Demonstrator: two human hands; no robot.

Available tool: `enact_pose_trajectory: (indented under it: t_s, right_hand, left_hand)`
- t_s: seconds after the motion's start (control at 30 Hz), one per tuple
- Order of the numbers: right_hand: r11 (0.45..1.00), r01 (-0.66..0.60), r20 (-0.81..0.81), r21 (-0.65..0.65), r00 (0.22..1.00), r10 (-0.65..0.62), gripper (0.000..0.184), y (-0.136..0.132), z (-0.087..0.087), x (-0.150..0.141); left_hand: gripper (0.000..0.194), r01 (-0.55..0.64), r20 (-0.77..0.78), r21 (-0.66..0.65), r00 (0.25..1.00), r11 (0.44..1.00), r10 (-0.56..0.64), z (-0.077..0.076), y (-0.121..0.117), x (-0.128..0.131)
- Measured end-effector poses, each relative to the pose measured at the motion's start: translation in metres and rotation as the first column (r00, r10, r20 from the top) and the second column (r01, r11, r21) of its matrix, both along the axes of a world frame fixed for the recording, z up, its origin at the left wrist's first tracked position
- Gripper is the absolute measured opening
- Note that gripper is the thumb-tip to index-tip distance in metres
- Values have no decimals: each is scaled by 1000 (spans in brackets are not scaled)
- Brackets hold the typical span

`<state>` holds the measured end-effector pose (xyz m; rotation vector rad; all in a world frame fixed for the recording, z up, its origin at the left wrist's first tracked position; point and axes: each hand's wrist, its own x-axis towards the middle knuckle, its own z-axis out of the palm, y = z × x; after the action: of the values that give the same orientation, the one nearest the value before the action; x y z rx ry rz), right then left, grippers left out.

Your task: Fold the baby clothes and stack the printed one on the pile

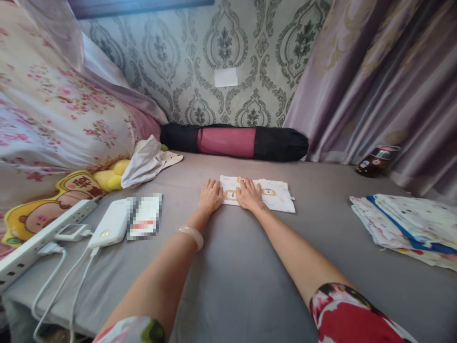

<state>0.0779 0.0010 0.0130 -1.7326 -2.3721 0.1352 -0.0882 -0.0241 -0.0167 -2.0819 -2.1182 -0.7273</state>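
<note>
A white folded cloth (280,196) with yellow and orange printed figures lies flat on the grey sheet, in the middle of the view. My left hand (211,195) rests palm down at its left edge, the fingers stretched out and pointing away from me. On top of the cloth, left of its middle, my right hand (250,194) lies flat with its fingers spread. Neither hand grips anything. A pale bangle (193,237) circles my left wrist.
To the right is a stack of folded cloths (410,228), with a dark bottle (377,161) behind. Leftward are a white power bank (111,224) with cables, a power strip (43,240), a blurred packet (144,216) and a crumpled cloth (148,162). A black-and-red roll (226,142) lines the wall.
</note>
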Motion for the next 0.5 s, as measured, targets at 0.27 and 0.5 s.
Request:
enact_pose_trajectory:
  t_s: [0.27,0.5]
  right_hand:
    - [999,-54,-34,6,998,54,54,6,8,-21]
    - [994,-86,-21,72,996,88,57,8,-6,-33]
  left_hand:
    - [43,-70,49,-24,996,997,71,2,-1,0]
    - [44,-69,43,-46,997,997,71,4,0,-1]
